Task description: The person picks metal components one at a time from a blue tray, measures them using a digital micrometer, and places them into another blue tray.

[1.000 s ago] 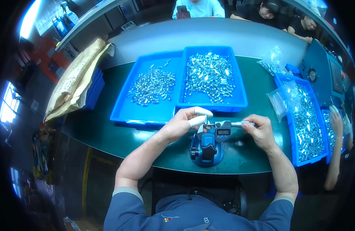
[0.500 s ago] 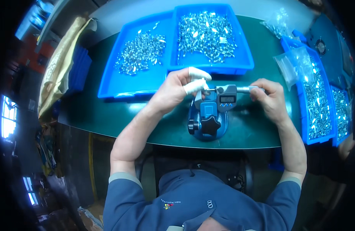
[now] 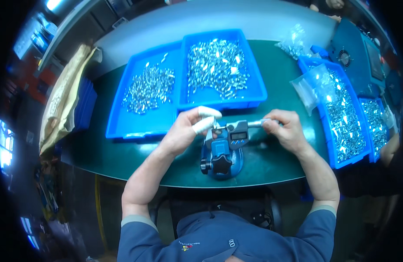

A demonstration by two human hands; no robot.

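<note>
My left hand (image 3: 184,132), white finger cots on its thumb and forefinger, pinches a small shiny metal part (image 3: 216,125) at the jaws of a digital micrometer (image 3: 239,136). The fingers hide most of that part. On the other side, my right hand (image 3: 287,129) has its fingers closed round the micrometer's thimble. A blue stand (image 3: 221,165) with a black star-shaped knob clamps the micrometer near the front of the green table (image 3: 175,172).
Behind my hands lie a blue tray (image 3: 116,118) and a fuller one (image 3: 259,83), both with metal parts. More filled blue trays (image 3: 326,126) and clear plastic bags (image 3: 307,91) are on the right. Another person's gloved hand (image 3: 390,120) shows at the right edge; brown paper (image 3: 64,98) stands left.
The whole view has shifted, so the table and trays sit lower and further left. Both hands remain at the micrometer, with no clear change of grip.
</note>
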